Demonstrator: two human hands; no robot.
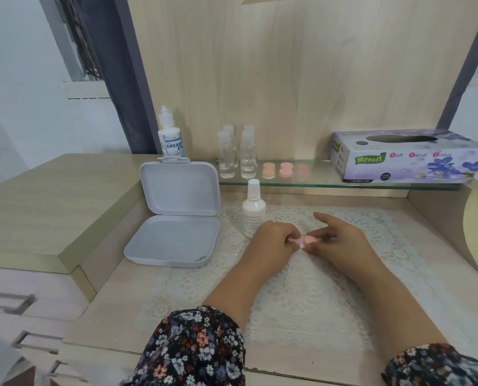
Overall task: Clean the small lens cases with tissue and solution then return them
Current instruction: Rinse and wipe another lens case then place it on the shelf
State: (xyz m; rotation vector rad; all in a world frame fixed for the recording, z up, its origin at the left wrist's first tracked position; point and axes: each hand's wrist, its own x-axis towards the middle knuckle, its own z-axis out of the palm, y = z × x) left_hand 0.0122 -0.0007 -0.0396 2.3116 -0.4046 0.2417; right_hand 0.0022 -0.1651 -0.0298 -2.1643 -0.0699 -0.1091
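Two hands meet over a white lace mat (302, 288) on a pale wooden desk (107, 296). The left hand (274, 240) curls its fingers around one end of a small pink lens case (389, 241); the right hand (341, 240) pinches the other end, index finger lifted straight. Just behind the mat's far edge stands a white solution bottle (253, 210). Left of the mat lies an open grey box (176, 215). Above the mat, a glass shelf (316, 185) carries more pink cases (285, 169), clear bottles (236, 154) and a tissue box (408, 157).
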